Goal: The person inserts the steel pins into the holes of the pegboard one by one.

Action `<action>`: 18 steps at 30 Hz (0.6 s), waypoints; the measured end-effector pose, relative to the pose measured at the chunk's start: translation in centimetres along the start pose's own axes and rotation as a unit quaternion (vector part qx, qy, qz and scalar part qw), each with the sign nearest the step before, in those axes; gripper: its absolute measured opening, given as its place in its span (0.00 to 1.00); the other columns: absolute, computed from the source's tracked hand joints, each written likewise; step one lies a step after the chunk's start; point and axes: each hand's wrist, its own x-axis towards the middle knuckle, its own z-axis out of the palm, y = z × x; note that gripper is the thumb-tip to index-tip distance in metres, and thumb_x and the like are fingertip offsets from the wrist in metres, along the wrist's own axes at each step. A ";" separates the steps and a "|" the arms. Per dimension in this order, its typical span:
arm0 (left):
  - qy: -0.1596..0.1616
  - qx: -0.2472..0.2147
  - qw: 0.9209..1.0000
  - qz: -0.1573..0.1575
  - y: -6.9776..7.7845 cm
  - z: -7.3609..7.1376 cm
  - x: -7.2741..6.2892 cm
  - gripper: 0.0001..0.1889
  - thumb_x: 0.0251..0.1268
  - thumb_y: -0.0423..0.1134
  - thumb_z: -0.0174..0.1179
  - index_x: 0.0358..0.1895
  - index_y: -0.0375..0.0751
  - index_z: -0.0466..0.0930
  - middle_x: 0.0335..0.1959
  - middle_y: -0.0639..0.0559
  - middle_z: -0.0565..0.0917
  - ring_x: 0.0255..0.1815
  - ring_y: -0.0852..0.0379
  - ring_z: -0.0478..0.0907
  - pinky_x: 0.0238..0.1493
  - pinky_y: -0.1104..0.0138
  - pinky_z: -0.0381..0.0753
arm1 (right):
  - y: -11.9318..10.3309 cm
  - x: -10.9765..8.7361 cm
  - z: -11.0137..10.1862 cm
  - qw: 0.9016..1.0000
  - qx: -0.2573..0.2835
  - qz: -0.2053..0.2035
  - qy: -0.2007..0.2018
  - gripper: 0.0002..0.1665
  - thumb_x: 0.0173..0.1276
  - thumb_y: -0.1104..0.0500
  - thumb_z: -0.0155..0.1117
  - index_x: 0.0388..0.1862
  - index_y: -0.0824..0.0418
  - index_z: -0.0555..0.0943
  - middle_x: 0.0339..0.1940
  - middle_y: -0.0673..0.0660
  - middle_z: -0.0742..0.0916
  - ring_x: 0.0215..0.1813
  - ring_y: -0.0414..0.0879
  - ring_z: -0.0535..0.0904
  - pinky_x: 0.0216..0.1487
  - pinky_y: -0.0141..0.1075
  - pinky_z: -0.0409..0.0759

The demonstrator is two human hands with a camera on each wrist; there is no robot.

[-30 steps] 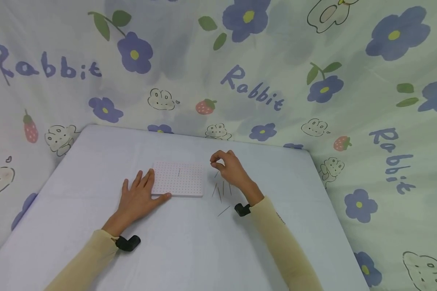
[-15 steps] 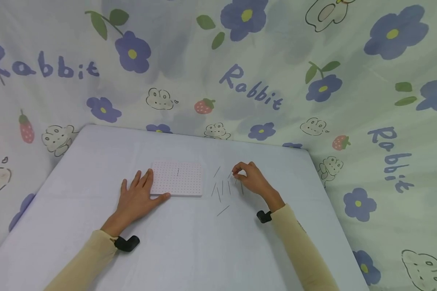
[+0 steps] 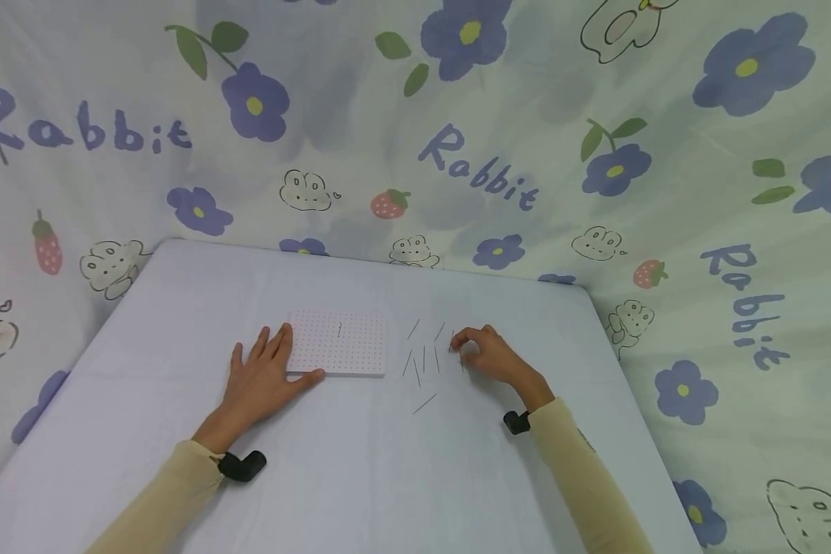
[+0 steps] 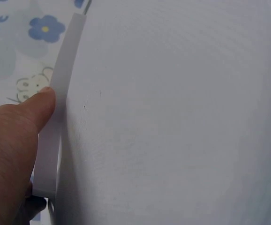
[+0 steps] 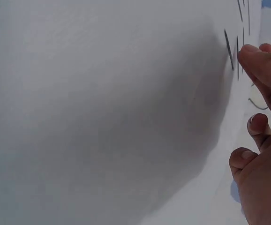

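On the table, in front of both hands, lies the board, its long axis running left to right. A thin dark line on it points toward the far edge; standing or flat, I cannot tell. The left hand is unclenched, fingers spread against the board's left edge, thumb at the near one. Right of the board lie the sticks, mostly pointing near to far with slight leans; the nearest slants to far right. The right hand bends thumb and forefinger over the rightmost, partly hiding them; whether it pinches one I cannot tell. In the right wrist view, some sticks are cut off above.
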 end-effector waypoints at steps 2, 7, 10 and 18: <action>-0.001 -0.002 1.000 0.000 0.0 0.0 0.0 0.60 0.60 0.76 0.54 0.80 0.30 0.47 0.79 0.31 0.55 0.80 0.29 0.46 0.70 0.29 0.35 | 0.2 -0.1 0.1 1.000 0.000 0.001 -0.004 0.16 0.67 0.67 0.68 0.50 0.49 0.83 0.52 0.47 0.86 0.54 0.47 0.71 0.62 0.46 0.71; -0.001 -0.002 1.000 0.000 0.0 0.0 0.0 0.60 0.60 0.76 0.55 0.80 0.30 0.47 0.79 0.32 0.55 0.80 0.29 0.46 0.70 0.29 0.35 | 0.6 -0.4 0.1 1.000 -0.002 -0.008 -0.001 0.16 0.65 0.66 0.70 0.49 0.52 0.84 0.51 0.48 0.87 0.54 0.48 0.71 0.64 0.49 0.69; -0.004 0.000 1.000 0.000 0.0 0.0 0.0 0.60 0.60 0.76 0.54 0.80 0.30 0.47 0.79 0.32 0.54 0.80 0.29 0.46 0.70 0.29 0.35 | 0.9 -0.5 0.2 1.000 -0.010 -0.006 0.004 0.16 0.63 0.64 0.73 0.49 0.51 0.86 0.52 0.48 0.86 0.55 0.49 0.71 0.65 0.54 0.65; -0.005 0.002 1.000 0.002 0.2 -0.3 -0.1 0.60 0.61 0.76 0.54 0.80 0.30 0.46 0.79 0.31 0.55 0.80 0.30 0.46 0.70 0.29 0.36 | 1.5 -0.8 0.2 1.000 -0.025 0.009 0.007 0.14 0.62 0.57 0.75 0.47 0.49 0.87 0.53 0.48 0.84 0.58 0.51 0.70 0.64 0.60 0.60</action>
